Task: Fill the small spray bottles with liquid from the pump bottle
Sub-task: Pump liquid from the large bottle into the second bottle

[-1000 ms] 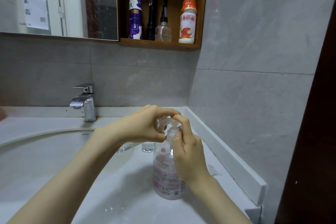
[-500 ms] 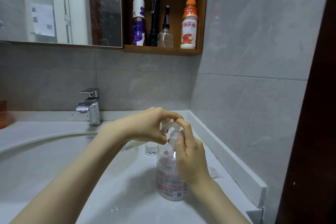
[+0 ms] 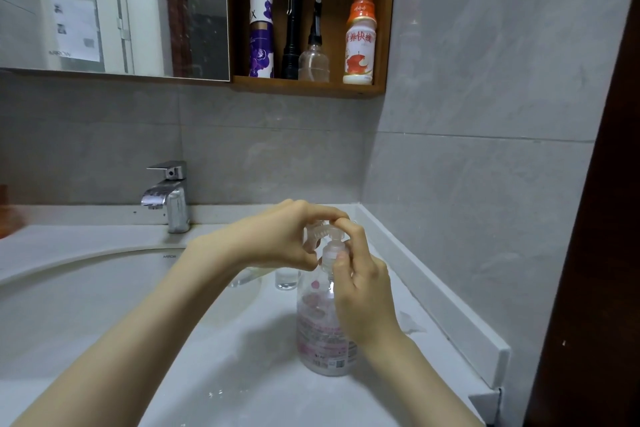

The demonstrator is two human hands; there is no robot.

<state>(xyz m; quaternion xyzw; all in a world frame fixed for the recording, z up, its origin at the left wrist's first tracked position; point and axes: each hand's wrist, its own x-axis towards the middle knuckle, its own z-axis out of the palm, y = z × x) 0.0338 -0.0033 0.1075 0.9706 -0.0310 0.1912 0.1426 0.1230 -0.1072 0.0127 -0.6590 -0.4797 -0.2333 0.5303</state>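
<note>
Left grip [image 3: 277, 239] curling over the pump head [image 3: 320, 231], fingers and thumb closing round it; right grip [image 3: 363, 291] pinching the ribbed collar [image 3: 330, 251] just beneath, thumb pressing on its front; both narrow, both holding parts of the pump bottle [image 3: 322, 333]. Bottle standing upright on the tabletop [image 3: 242, 364], towards the right edge and short of the back right corner. One small spray bottle [image 3: 286, 279] standing just behind it, top hiding behind the left grip; another clear shape lying beside the left wrist, too hidden to name.

Over the last second almost nothing is changing: both grips are staying on head and collar, the bottle is keeping its spot, and the head is not coming away; no liquid is showing at the spout. Judging from this, the head is still being twisted loose or unlocked, so filling is not yet beginning; water droplets [image 3: 214, 393] are sitting near the front edge, so slipping fingers may be slowing it.
</note>
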